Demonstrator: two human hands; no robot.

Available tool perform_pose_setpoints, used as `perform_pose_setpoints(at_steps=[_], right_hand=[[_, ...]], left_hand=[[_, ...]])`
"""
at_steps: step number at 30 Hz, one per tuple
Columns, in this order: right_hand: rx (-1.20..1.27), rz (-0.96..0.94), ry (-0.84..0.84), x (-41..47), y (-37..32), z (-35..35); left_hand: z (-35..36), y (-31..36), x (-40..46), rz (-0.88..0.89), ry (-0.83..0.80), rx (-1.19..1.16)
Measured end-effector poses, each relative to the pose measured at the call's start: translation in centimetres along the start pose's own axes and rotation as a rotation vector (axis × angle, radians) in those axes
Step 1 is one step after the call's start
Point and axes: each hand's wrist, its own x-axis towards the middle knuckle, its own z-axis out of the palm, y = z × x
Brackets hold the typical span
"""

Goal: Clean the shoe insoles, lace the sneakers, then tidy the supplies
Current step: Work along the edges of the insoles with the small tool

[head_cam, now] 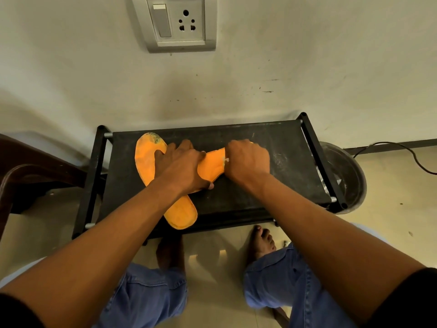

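Insoles crossed on the counter (272, 147)

We press our left hand (179, 165), fingers flat, on the upper insole (212, 166) (running left-right over the lower insole (146, 159)); our right hand (248, 159) grips something pale at its right end.

No readable text, label, brand, number or sign is showing anywhere in the head view. The two orange insoles (179, 216) are showing only plain stained surfaces with no print that can be made out, and the wall switch plate (176, 22) is carrying no lettering.
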Motion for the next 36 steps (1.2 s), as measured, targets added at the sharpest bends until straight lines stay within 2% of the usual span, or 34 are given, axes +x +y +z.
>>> perform_pose_setpoints(at_steps=[6, 10, 14, 19, 22, 29, 36], right_hand=[[0.044, 0.227, -0.001, 1.3, 3.4, -1.3], [0.072, 0.164, -0.054, 1.1, 2.4, -1.4], [-0.004, 0.090, -0.101, 0.7, 1.4, -1.0], [-0.019, 0.230, -0.062, 1.5, 3.4, -1.8], [-0.020, 0.242, -0.053, 1.6, 3.6, -1.9], [-0.006, 0.065, -0.092, 1.0, 1.0, -0.9], [0.063, 0.251, 0.029, 1.8, 3.4, -1.2]], left_hand=[[0.1, -0.2, 0.0, 0.005, -0.007, -0.019], [0.0, -0.2, 0.0, 0.006, -0.004, -0.019], [0.0, -0.1, 0.1, 0.001, -0.012, -0.003], [0.2, -0.3, 0.1, 0.002, -0.009, -0.015], [0.2, -0.2, 0.1, 0.006, -0.010, -0.011], [0.1, 0.0, 0.2, 0.006, -0.012, 0.015], [0.4, -0.4, 0.2, 0.012, -0.006, -0.008]])
